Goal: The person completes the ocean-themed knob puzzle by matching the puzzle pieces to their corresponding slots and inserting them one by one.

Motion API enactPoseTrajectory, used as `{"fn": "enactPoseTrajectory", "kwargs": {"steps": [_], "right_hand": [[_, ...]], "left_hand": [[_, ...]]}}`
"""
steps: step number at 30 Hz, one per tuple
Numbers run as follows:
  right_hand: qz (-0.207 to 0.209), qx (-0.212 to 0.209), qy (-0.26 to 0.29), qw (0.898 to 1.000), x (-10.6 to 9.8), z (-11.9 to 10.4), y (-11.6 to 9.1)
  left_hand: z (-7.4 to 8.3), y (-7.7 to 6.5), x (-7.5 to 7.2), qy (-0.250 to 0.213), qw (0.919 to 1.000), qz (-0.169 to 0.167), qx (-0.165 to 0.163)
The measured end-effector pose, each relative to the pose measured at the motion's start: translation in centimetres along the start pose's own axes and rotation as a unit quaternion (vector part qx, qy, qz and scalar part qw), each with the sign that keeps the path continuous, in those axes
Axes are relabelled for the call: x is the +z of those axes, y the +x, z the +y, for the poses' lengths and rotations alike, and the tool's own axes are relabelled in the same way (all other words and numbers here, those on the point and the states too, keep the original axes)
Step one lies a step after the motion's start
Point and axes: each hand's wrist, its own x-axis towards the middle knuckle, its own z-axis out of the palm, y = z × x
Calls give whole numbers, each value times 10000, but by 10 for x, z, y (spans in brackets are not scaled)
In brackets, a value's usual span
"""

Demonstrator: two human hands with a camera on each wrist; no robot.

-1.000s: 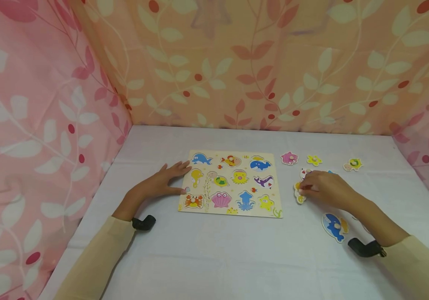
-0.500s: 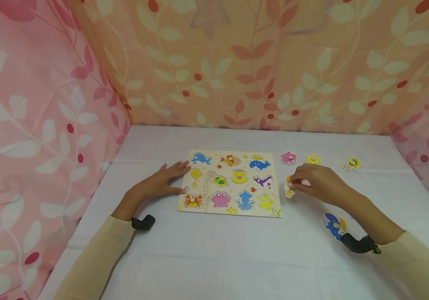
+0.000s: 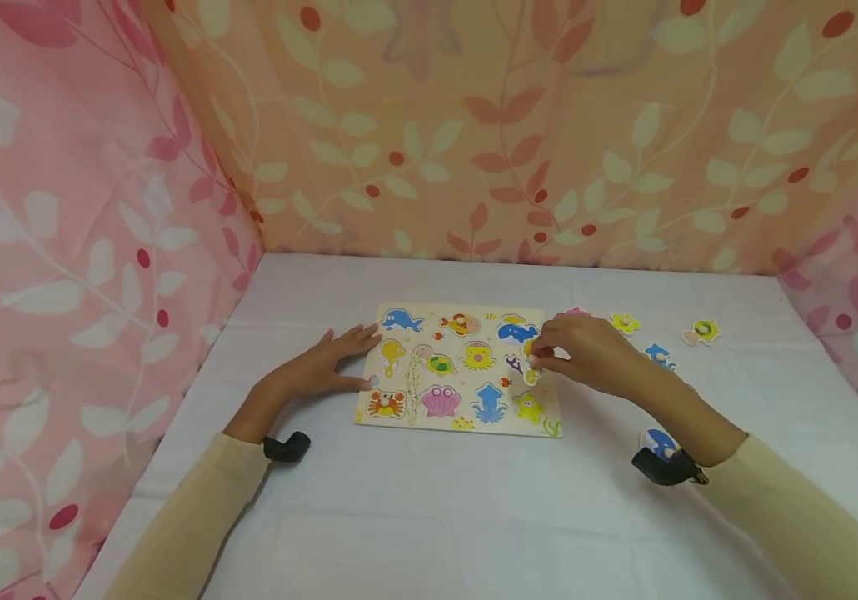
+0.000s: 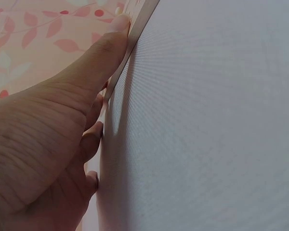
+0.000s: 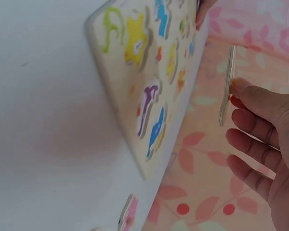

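Observation:
A wooden puzzle board (image 3: pixel 431 319) with sea-animal shapes lies flat on the table. My left hand (image 3: pixel 316 362) rests at its left edge, fingers spread, the thumb on the lower left part; the left wrist view shows the thumb (image 4: pixel 108 45) against the edge. Between thumb and index finger, my right hand (image 3: pixel 586 350) pinches a yellow puzzle piece (image 3: pixel 531 377) by its knob, above the board's right side near the purple shape. In the right wrist view the piece (image 5: pixel 226 86) appears edge-on, apart from the board. A crab piece (image 3: pixel 386 403) and a fish piece (image 3: pixel 461 324) sit in the board.
Right of the board lie loose pieces: a yellow star (image 3: pixel 625 323), a turtle (image 3: pixel 702 332), a blue squid (image 3: pixel 658 357) and a blue whale (image 3: pixel 657 442) partly behind the wrist camera. A pink piece (image 3: pixel 577 312) is mostly covered by the right hand. Patterned curtains (image 3: pixel 429 167) surround the table.
My right hand has lifted the yellow piece from among the loose pieces and carried it left over the board's right edge. The left hand stays in place.

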Motion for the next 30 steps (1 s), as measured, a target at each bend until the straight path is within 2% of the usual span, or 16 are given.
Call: {"fn": "enactPoseTrajectory", "kwargs": {"steps": [5, 12, 24, 30], "right_hand": [[99, -221, 96, 9997, 2, -12, 19], [33, -481, 366, 9982, 9, -30, 45], [-15, -1027, 314, 9942, 27, -53, 84], [-156, -1076, 396, 9933, 39, -61, 102]], "left_hand": [[0, -1, 1, 9, 10000, 24, 33], [0, -1, 0, 35, 10000, 17, 54], [-3, 3, 1, 51, 9996, 84, 270], [-4, 2, 0, 44, 9997, 64, 252]]}}
